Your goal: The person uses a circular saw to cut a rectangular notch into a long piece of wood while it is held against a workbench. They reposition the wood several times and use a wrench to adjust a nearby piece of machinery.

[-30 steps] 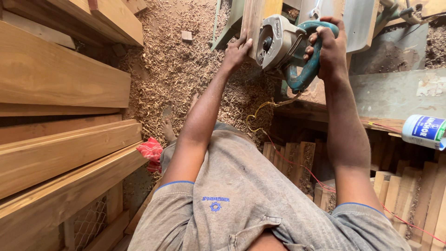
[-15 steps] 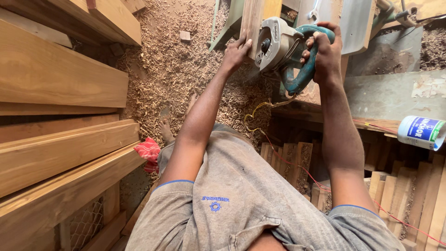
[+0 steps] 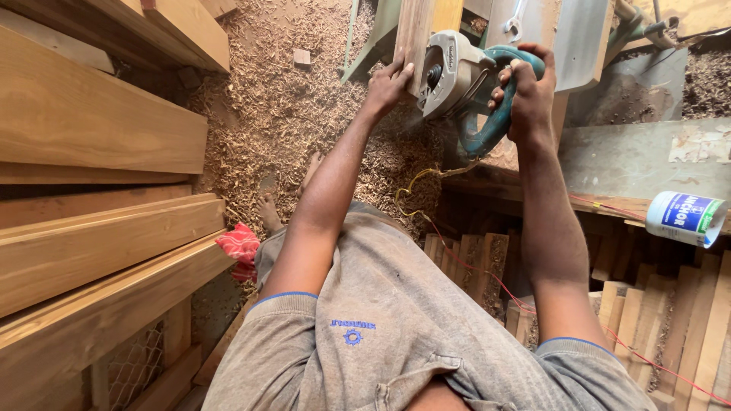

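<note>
Sawdust floor, hands — right hand gripping saw

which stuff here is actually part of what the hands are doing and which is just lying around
In use:
right hand gripping the teal-handled circular saw
left hand steadying the narrow wooden board

Lying about:
white plastic tub on its side
stacked planks
red cloth
spanner
sawdust on the floor
</note>
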